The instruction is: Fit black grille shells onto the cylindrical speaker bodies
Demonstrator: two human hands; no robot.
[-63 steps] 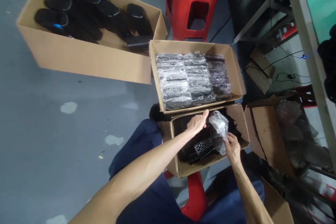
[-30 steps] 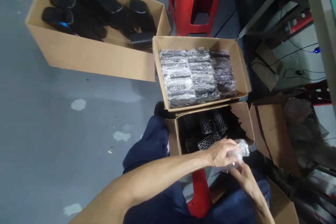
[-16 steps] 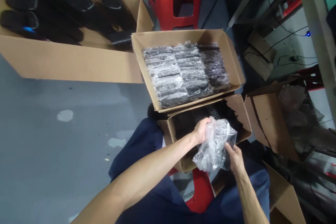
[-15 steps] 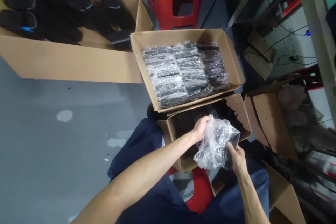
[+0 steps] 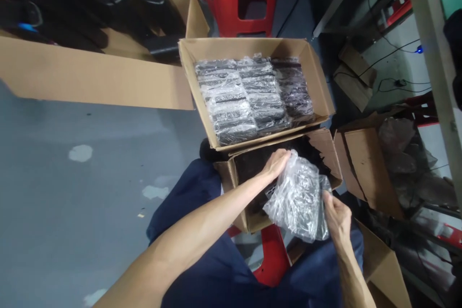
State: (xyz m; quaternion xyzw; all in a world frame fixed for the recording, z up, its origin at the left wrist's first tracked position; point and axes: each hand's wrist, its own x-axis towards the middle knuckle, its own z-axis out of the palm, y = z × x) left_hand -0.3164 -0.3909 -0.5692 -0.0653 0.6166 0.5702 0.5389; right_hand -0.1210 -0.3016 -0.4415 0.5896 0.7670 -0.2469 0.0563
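Head view | left hand (image 5: pixel 277 162) pinches plastic bag (image 5: pixel 298 199) at top, right hand (image 5: pixel 339 216) clamps its side | wrapped packs (image 5: pixel 231 98) already line upper carton (image 5: pixel 319 77) | held bag is outside it

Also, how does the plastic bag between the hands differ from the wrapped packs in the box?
The plastic bag is between the left hand and right hand; the wrapped packs lie in the box. The bag looks loose; the packs sit close in three columns. Both have clear, shiny plastic.
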